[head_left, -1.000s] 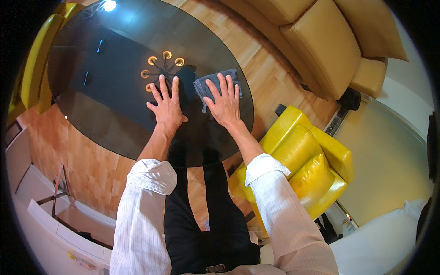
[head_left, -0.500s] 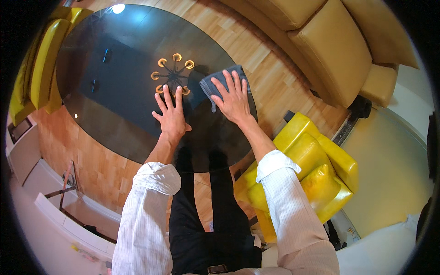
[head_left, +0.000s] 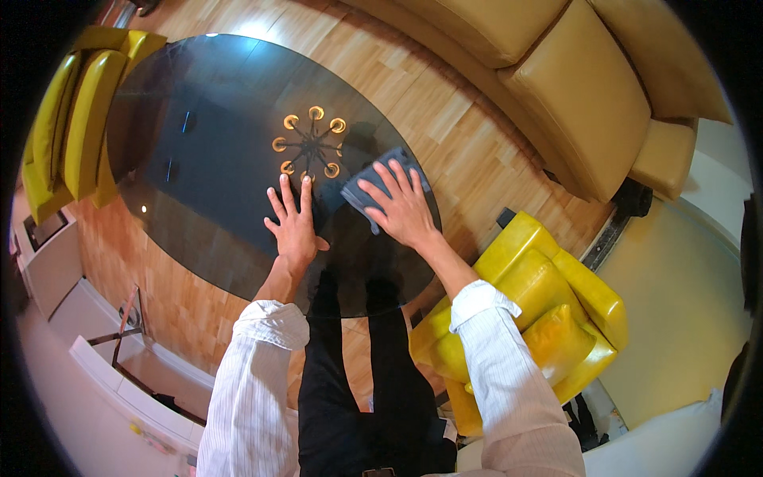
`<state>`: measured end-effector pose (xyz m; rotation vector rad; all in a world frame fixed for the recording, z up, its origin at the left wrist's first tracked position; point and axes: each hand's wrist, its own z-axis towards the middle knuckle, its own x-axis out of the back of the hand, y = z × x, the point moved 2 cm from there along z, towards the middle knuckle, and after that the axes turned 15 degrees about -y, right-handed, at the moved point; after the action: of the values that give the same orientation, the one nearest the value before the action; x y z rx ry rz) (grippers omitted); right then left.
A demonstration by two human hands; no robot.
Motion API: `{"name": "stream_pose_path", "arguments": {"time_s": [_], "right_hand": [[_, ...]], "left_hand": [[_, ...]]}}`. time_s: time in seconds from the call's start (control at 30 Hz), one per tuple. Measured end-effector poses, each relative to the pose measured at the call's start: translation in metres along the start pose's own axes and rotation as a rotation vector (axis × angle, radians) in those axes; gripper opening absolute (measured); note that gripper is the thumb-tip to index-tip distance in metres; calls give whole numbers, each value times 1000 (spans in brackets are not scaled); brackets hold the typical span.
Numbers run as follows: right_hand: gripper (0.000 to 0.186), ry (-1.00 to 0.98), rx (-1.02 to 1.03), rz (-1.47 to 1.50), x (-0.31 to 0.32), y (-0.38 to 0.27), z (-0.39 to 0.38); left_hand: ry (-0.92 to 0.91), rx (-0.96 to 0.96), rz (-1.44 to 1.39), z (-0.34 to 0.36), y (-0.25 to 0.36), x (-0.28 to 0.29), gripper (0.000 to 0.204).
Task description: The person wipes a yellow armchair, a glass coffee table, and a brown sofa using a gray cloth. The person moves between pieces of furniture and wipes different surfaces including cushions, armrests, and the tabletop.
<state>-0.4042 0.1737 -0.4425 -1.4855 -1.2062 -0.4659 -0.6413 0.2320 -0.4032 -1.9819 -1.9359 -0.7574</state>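
A dark, glossy oval glass table fills the middle of the view, with a ring of orange lights reflected in it. My left hand rests on the glass with fingers spread, just below that reflection. Near the table's right edge, my right hand lies open over a folded grey cloth, pressing it flat on the surface. Both hands have white striped sleeves rolled up on the forearms.
A tan sofa stands along the upper right, beyond wooden flooring. Yellow armchairs sit at the upper left and lower right. White furniture curves along the lower left.
The view has shifted, putting the table lower and right. My right hand and cloth moved away from me, then back toward me across the glass. My left hand stays spread on the glass.
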Motion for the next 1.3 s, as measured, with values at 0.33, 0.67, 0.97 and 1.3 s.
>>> {"name": "stream_pose_path", "arguments": {"time_s": [0.33, 0.67, 0.97, 1.3], "right_hand": [[62, -20, -17, -8, -6, -1, -15], [63, 79, 34, -13, 16, 2, 61], [63, -100, -70, 12, -24, -10, -37], [65, 147, -252, 10, -21, -41, 58]], "left_hand": [[-11, 22, 6, -5, -4, 3, 155], [-9, 19, 5, -1, 1, 3, 153], [-1, 12, 24, 2, -3, -4, 155], [107, -51, -9, 10, 4, -16, 151]]}}
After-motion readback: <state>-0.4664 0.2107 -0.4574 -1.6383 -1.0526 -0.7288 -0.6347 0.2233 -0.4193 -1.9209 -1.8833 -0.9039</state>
